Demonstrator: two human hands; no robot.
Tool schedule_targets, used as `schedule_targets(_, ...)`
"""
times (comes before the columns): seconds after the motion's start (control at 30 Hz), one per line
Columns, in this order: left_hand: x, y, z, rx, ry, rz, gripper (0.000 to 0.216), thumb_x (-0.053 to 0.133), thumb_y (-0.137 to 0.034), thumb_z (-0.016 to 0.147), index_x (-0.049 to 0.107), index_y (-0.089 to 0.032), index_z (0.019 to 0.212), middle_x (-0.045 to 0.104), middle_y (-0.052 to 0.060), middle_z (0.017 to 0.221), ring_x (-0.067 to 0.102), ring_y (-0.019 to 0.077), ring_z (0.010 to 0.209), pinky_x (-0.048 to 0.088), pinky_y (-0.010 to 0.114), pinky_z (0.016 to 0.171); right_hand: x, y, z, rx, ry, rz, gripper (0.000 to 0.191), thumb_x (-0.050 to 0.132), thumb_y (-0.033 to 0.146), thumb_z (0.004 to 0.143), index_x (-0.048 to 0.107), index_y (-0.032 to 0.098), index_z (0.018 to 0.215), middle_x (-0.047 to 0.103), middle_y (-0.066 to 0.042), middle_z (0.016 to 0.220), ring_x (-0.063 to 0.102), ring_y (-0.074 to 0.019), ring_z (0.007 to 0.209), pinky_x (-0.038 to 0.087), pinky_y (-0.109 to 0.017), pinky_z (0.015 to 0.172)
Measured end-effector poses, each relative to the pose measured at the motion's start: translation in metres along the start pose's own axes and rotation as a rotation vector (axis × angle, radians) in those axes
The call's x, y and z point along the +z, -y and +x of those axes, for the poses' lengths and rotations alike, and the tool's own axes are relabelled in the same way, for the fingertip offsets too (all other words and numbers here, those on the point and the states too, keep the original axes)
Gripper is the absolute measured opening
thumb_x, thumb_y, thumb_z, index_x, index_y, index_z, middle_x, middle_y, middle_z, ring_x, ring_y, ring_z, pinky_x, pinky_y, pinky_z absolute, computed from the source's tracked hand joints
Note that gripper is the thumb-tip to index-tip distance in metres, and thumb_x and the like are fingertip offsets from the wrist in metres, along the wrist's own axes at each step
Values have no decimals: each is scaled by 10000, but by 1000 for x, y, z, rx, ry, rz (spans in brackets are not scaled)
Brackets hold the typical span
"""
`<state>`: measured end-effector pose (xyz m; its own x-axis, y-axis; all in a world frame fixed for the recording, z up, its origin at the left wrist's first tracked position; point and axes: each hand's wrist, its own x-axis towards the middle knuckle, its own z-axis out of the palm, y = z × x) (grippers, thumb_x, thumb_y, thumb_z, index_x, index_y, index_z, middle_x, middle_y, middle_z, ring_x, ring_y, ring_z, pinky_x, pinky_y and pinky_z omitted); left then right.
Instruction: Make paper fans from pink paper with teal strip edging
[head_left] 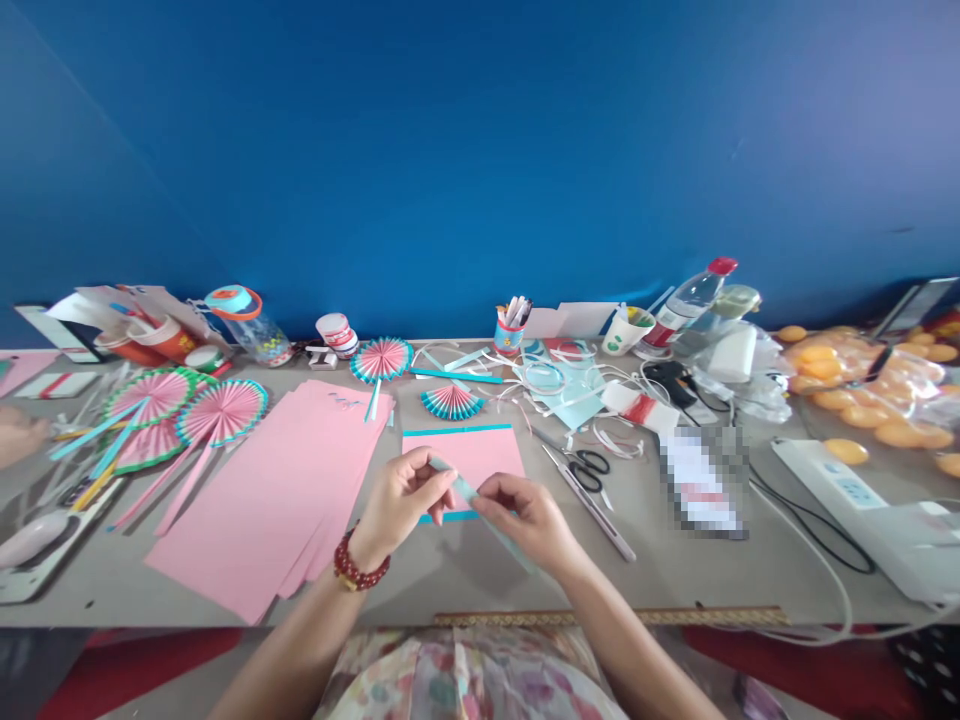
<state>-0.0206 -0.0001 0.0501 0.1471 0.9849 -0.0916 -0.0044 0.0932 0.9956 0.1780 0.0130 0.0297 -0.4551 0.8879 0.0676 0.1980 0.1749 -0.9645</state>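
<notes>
Both my hands meet over the table's near middle, pinching a thin pale teal strip (pixel 466 488) between them. My left hand (pixel 403 497), with a red bead bracelet on its wrist, grips the strip's upper end. Its lower part is held by my right hand (pixel 525 518). Under the hands lies a pink sheet (pixel 480 452) edged with teal bands at top and bottom. A stack of larger pink sheets (pixel 281 495) lies just to the left.
Finished pink and teal paper fans (pixel 221 410) lie at the left, and smaller fans (pixel 452 402) at centre back. Scissors (pixel 589 470) and a ruler (pixel 600 510) sit right of my hands. Cups, bottles, a power strip (pixel 862 495) and bagged orange balls (pixel 870 385) crowd the right.
</notes>
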Motion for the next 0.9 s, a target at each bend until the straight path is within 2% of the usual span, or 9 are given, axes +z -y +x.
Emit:
schedule_targets(0.1, -1, 1, -4, 37, -14, -43, 189, 640, -348, 895, 633, -159, 880, 628, -35, 521, 511, 68, 360, 400, 155, 370, -3, -3, -5, -108, -59, -116, 90, 628, 258, 888, 642, 196, 825, 646, 3, 734, 569, -127, 659, 427, -228, 606)
schedule_targets(0.17, -3, 2, -9, 78, 31, -100, 182, 641, -339, 899, 645, -158, 881, 684, -1, 590, 584, 94, 403, 463, 183, 414, -8, -3, -8, -233, -106, -195, 55, 598, 199, 903, 652, 208, 894, 682, -21, 813, 622, -153, 753, 467, -252, 680)
schedule_targets(0.3, -8, 6, -17, 227, 142, -179, 177, 656, -335, 898, 685, -163, 928, 753, 68, 815, 735, 192, 657, 587, 303, 644, -14, -2, -12, -488, -261, -386, 212, 535, 92, 913, 656, 227, 1024, 720, -62, 929, 661, -195, 891, 499, -326, 802)
schedule_targets(0.43, -13, 11, -21, 324, 72, -102, 158, 721, -301, 851, 689, -178, 944, 719, 35, 819, 736, 188, 690, 578, 295, 687, -14, 0, -19, -602, -291, -437, 280, 579, 80, 893, 649, 245, 1108, 731, -77, 995, 672, -214, 934, 509, -355, 831)
schedule_targets(0.5, -16, 12, -21, 303, 53, -22, 63, 672, -226, 886, 674, -177, 926, 695, 23, 803, 713, 149, 670, 556, 255, 663, -15, 2, -23, -544, -178, -306, 258, 631, 228, 905, 634, 239, 1163, 722, -93, 1045, 672, -234, 955, 520, -367, 843)
schedule_targets(0.6, -22, 9, -18, 243, 170, -9, 32, 619, -190, 908, 640, -170, 895, 660, 13, 773, 655, 105, 611, 515, 205, 586, -18, 6, -21, -324, 68, 24, 454, 513, 513, 957, 561, 211, 1293, 681, -128, 1164, 664, -248, 995, 537, -384, 861)
schedule_targets(0.67, -25, 7, -15, 212, 265, -19, 24, 621, -192, 899, 630, -170, 900, 636, 10, 782, 636, 97, 603, 496, 190, 555, -19, 8, -15, -203, 155, 109, 467, 470, 527, 976, 545, 217, 1318, 667, -120, 1195, 651, -225, 989, 531, -370, 863)
schedule_targets(0.77, -29, 6, -9, 202, 330, 16, 98, 614, -179, 879, 628, -179, 976, 606, 22, 889, 647, 105, 655, 502, 196, 570, -20, 14, -1, -187, 173, -8, 408, 618, 468, 913, 613, 222, 1239, 666, -97, 1153, 606, -205, 965, 495, -345, 861)
schedule_targets(0.9, -30, 3, -3, 206, 367, 86, 236, 605, -140, 848, 606, -191, 1079, 573, -5, 819, 602, 97, 660, 489, 202, 617, -15, 19, 10, -136, 277, -5, 267, 674, 432, 873, 690, 177, 948, 652, -40, 877, 560, -151, 773, 448, -271, 711)
